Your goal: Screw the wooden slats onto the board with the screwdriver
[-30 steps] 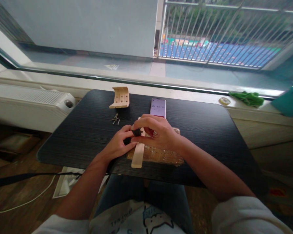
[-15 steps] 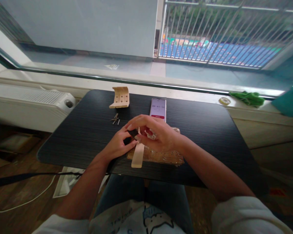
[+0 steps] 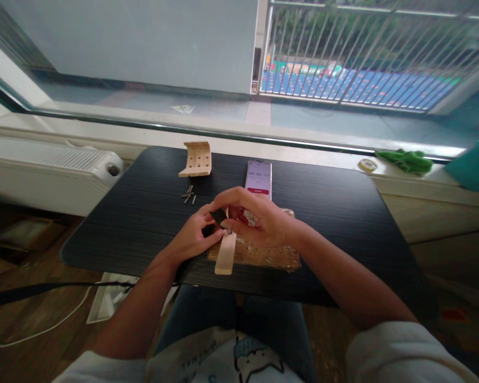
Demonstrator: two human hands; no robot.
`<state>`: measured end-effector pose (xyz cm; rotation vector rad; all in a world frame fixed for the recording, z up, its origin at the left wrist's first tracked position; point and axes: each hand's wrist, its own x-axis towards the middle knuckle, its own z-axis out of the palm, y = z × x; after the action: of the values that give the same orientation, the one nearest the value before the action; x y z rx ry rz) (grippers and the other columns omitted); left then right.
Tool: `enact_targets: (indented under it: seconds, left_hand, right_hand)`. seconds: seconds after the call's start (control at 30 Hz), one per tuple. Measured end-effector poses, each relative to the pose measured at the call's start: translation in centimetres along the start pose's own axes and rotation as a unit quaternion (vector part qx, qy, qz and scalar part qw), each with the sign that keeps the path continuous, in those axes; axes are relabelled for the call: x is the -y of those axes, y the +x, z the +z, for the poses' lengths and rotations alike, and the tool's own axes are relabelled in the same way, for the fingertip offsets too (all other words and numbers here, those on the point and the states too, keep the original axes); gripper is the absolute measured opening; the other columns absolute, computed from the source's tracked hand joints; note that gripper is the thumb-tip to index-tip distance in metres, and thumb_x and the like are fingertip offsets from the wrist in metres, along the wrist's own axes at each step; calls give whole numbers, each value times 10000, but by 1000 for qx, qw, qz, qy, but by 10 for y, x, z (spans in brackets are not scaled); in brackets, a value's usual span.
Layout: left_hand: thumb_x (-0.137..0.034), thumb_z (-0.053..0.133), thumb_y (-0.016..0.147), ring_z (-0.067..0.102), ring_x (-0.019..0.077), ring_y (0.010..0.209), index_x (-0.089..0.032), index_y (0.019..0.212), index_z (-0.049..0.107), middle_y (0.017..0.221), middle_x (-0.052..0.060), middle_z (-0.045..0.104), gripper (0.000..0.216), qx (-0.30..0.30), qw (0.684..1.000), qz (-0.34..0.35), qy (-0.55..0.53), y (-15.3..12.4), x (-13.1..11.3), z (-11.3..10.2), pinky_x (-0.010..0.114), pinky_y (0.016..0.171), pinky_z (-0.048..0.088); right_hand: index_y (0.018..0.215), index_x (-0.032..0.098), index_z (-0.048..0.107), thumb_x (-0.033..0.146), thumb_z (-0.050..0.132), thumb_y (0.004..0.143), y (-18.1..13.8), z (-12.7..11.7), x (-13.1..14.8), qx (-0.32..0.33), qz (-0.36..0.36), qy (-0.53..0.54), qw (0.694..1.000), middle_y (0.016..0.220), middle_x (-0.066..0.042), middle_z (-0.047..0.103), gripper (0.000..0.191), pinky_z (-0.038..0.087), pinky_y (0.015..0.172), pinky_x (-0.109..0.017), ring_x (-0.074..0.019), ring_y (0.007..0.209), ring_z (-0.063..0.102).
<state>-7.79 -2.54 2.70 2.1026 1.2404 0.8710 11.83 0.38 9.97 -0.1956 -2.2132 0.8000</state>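
Note:
My right hand (image 3: 259, 221) is curled over a small black tool (image 3: 218, 216), its fingertips pinching it above a pale wooden slat (image 3: 225, 254). My left hand (image 3: 191, 238) is closed against the slat's left side, beside another small black part (image 3: 208, 230). The slat lies across a plastic-wrapped wooden panel (image 3: 263, 254) near the front edge of the black table (image 3: 143, 213). Both hands touch one another over the slat.
A phone (image 3: 258, 177) with a lit timer screen lies behind my hands. Several screws (image 3: 189, 196) and a small wooden bracket piece (image 3: 196, 159) sit at the back left. A white radiator (image 3: 51, 159) stands left; a green cloth (image 3: 405, 160) lies on the windowsill.
My right hand's fingers have shifted slightly left and down with the black tool, closer to the slat. My left hand has hardly moved.

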Motion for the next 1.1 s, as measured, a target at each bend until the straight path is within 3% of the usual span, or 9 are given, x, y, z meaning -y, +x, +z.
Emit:
enact_targets:
  seconds: [0.23,0.4,0.63,0.87,1.1]
  left_hand:
    - [-330,586,800,579,268,1049,-184,768,639,1122,74,628,159,-2,1000,-1,-8,1,-6,-1,404,940,480]
    - [-332,580,797,582,258,1015,-174,695,605,1049,84,629,190,0,1000,1,-9,1,-3,-1,388,909,489]
    - [-330,580,795,564,255,1037,-168,774,629,1056,79,625,170,8,1000,-6,-11,2,-5,-1,392,944,466]
    - [-321,571,809,558,240,1020,-176,876,654,1078,68,612,180,17,1000,12,-15,2,-4,-2,383,948,455]
    - [-347,581,805,570,250,992,-164,843,649,1047,84,604,199,38,999,10,-15,2,2,-2,388,912,466]
  right_hand:
    - [1121,132,572,106,500,909,3,-4,2,18,-23,-7,1000,902,-3,635,225,406,582,-163,-36,605,466]
    - [1136,143,579,143,527,907,2,-2,-1,11,-19,-16,1000,818,13,610,235,400,560,-160,-41,602,475]
    - [1108,149,579,217,569,897,0,0,-7,-18,-31,-28,999,757,39,553,222,377,526,-147,-26,562,442]
    - [1106,158,555,210,612,866,-1,1,-7,-26,-18,-48,998,900,6,607,252,426,628,-167,-32,645,495]
    - [1087,167,529,203,656,828,-1,3,-8,-47,-18,-43,998,957,2,614,291,422,589,-156,-24,634,493]
